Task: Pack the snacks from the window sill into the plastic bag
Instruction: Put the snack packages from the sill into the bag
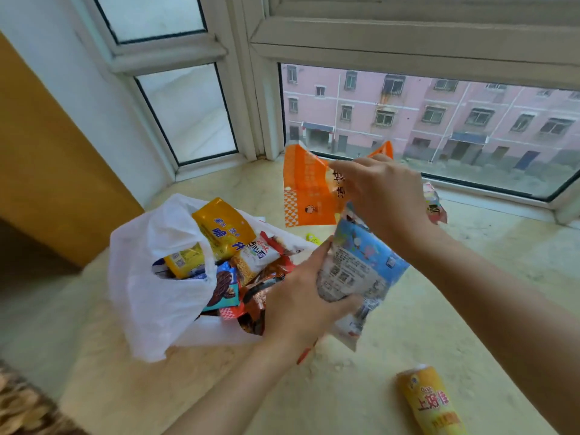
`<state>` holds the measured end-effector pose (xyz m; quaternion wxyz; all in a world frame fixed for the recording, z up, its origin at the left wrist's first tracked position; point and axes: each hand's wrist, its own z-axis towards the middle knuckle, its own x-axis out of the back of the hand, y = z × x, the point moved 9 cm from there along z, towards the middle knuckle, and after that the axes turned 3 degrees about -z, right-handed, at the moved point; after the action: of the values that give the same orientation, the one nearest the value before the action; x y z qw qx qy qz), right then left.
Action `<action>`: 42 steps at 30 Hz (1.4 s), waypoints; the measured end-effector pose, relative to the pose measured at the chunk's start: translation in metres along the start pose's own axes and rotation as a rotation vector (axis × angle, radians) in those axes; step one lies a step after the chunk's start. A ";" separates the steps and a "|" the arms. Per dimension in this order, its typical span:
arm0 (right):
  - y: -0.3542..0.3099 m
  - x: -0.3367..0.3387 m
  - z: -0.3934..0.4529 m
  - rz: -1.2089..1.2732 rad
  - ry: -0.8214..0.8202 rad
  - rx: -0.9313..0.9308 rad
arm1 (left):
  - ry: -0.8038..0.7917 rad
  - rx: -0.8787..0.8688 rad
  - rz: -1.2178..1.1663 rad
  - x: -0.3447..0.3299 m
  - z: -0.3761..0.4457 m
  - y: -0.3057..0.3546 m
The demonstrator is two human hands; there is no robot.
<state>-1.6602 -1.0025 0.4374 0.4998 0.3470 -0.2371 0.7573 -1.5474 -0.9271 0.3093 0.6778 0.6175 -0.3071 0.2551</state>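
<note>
A white plastic bag lies open on the marble window sill, filled with several snack packets, a yellow one on top. My left hand grips the lower part of a light blue snack packet just right of the bag's mouth. Above it, my right hand pinches the top of an orange packet, held up in the air in front of the window. A yellow packet lies on the sill at the near right.
A small red and pink packet sits by the window frame behind my right hand. A tiny yellow-green wrapped sweet lies on the sill below the orange packet. A wooden panel stands at the left.
</note>
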 end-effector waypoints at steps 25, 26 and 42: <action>-0.123 -0.081 -0.048 0.217 -0.119 -0.134 | 0.110 0.262 0.242 0.090 0.038 -0.171; -0.129 -0.095 -0.057 0.222 -0.191 -0.148 | 0.051 0.263 0.259 0.090 0.038 -0.179; -0.210 -0.181 -0.096 -0.050 -0.573 0.150 | 0.525 -0.269 0.328 0.200 -0.012 -0.136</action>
<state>-1.4475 -0.9608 0.2401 0.4040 0.5887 -0.3031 0.6312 -1.3113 -0.9360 0.3619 0.7591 0.3782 -0.2482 0.4681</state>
